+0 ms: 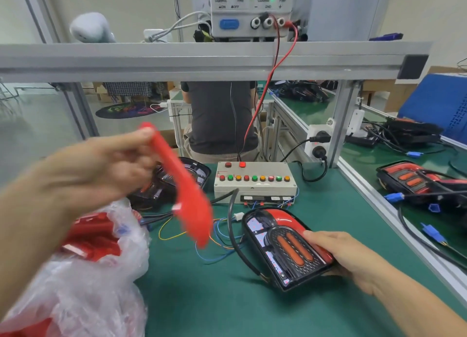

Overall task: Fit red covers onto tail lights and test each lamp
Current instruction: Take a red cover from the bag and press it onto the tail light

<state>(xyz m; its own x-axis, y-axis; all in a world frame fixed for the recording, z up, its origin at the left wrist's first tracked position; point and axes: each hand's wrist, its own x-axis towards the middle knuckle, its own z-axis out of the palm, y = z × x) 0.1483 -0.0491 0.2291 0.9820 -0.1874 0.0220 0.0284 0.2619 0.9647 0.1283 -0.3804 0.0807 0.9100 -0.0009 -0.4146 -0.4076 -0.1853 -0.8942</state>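
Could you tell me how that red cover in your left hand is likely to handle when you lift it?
The red cover is long and thin, hanging from the left hand without sagging, so probably stiff and light. It looks glossy, so perhaps slippery. A thin moulding like this may crack if bent.

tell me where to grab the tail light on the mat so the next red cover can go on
Grip the tail light by its near right edge, coming from the right as the right hand does now. That leaves its upturned face open for the red cover held in the left hand, and avoids the black cable on its left.
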